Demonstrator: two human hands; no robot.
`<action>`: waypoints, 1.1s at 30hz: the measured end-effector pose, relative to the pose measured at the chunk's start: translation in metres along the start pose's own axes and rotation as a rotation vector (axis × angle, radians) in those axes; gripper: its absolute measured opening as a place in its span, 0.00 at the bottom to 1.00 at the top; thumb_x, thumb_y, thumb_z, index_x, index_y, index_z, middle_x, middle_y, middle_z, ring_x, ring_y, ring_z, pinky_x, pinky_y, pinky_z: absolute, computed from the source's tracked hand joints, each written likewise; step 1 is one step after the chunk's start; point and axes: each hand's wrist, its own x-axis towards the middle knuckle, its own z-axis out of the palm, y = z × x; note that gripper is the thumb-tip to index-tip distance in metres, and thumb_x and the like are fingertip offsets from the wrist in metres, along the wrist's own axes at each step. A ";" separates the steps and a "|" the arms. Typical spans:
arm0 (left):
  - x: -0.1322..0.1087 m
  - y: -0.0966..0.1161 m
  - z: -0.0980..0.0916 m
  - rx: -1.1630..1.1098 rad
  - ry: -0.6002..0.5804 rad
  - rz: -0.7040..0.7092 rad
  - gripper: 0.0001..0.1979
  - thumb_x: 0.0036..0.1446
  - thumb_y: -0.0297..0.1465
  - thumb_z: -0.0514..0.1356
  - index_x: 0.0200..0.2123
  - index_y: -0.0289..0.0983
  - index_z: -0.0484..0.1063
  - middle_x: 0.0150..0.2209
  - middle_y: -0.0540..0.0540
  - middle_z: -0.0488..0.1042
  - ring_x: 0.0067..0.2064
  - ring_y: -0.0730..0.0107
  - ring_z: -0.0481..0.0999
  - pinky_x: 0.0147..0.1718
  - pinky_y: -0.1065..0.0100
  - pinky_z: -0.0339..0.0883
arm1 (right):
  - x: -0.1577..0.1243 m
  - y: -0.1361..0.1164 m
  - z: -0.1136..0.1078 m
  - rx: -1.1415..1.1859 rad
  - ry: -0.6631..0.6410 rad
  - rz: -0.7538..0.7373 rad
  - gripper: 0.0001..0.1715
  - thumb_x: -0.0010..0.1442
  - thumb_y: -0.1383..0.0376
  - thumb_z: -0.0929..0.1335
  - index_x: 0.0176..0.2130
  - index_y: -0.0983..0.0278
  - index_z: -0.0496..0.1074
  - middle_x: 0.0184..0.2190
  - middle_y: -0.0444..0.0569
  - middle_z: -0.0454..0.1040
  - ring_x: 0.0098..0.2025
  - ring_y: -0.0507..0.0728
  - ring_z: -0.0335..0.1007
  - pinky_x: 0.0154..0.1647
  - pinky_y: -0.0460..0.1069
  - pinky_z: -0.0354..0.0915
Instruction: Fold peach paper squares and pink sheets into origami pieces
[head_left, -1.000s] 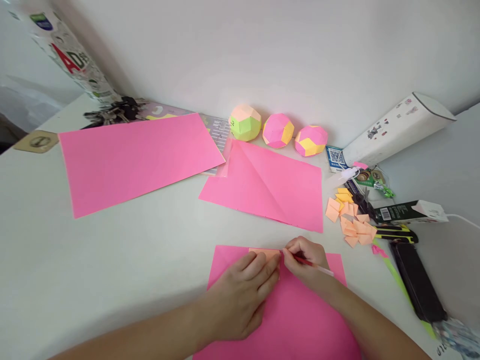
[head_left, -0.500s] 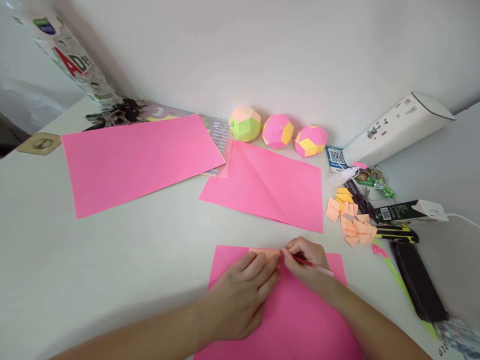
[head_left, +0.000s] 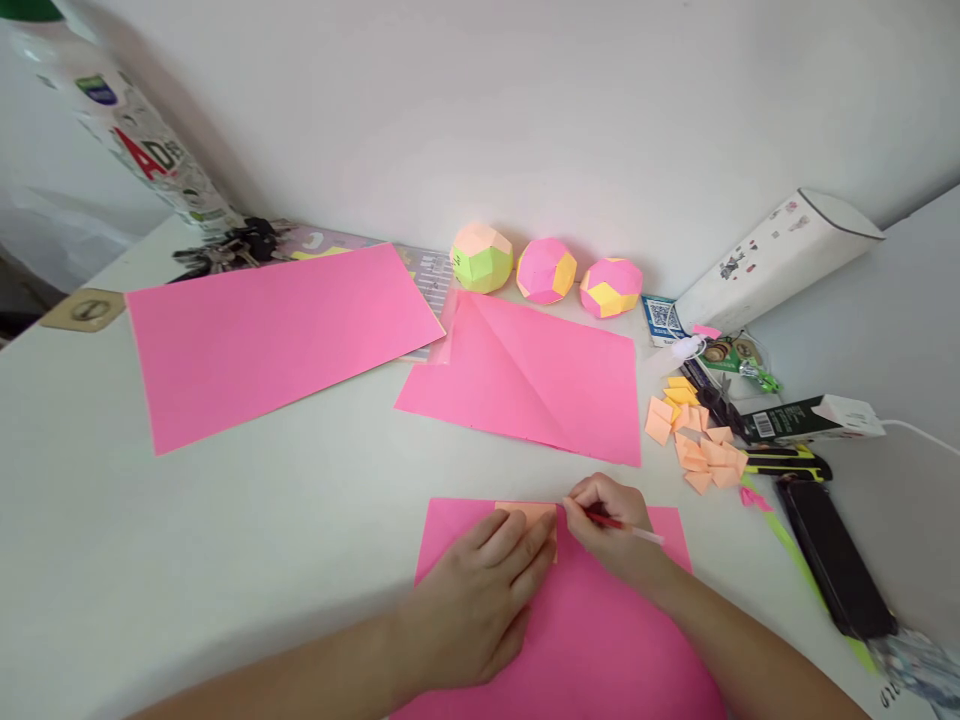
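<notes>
a small peach paper piece [head_left: 534, 511] lies flat on a pink sheet [head_left: 600, 645], close to that sheet's far edge, partly covered by the left hand [head_left: 476, 595]. that hand is laid out flat, fingers nearly together and resting over the peach paper rather than gripped round anything. the right hand [head_left: 609, 525] is closed on a slim red-and-white pen [head_left: 605, 519], its point by the peach paper's far right corner; whether it touches paper is too small to tell. as i judge it, the chief risk is slipping: if the left fingers let up, or the pen leans sideways on the edge, the loose peach paper could skew and a line run off. the left fingertips also sit near the corner, so the pen could bump them. a hard press might dent or tear thin paper. beyond, a creased pink sheet [head_left: 536, 380] lies before three faceted paper balls [head_left: 547, 270], with a long pink sheet [head_left: 285, 345] to the left. on the right are folded peach pieces [head_left: 709, 458] near a yellow-and-black cutter [head_left: 791, 462] and a black case [head_left: 834, 560].
</notes>
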 end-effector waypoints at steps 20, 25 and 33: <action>-0.011 -0.004 -0.003 0.231 0.037 0.058 0.24 0.51 0.16 0.50 0.53 0.30 0.65 0.53 0.38 0.71 0.53 0.58 0.70 0.49 0.60 0.68 | 0.023 0.021 -0.013 0.373 0.566 0.043 0.19 0.56 0.49 0.68 0.33 0.60 0.62 0.16 0.35 0.61 0.16 0.47 0.54 0.16 0.43 0.53; -0.007 -0.006 0.003 0.223 0.061 0.057 0.26 0.50 0.14 0.50 0.53 0.30 0.64 0.51 0.37 0.72 0.52 0.58 0.72 0.47 0.60 0.70 | 0.024 0.018 -0.012 0.292 0.563 -0.008 0.21 0.59 0.46 0.63 0.33 0.61 0.63 0.18 0.38 0.63 0.16 0.47 0.56 0.15 0.43 0.54; -0.004 -0.016 0.015 0.080 0.263 0.032 0.22 0.52 0.13 0.48 0.49 0.32 0.66 0.43 0.39 0.76 0.45 0.61 0.75 0.39 0.62 0.74 | 0.009 0.007 -0.016 -0.072 0.393 -0.174 0.18 0.64 0.53 0.59 0.32 0.62 0.66 0.21 0.41 0.67 0.21 0.50 0.62 0.23 0.45 0.60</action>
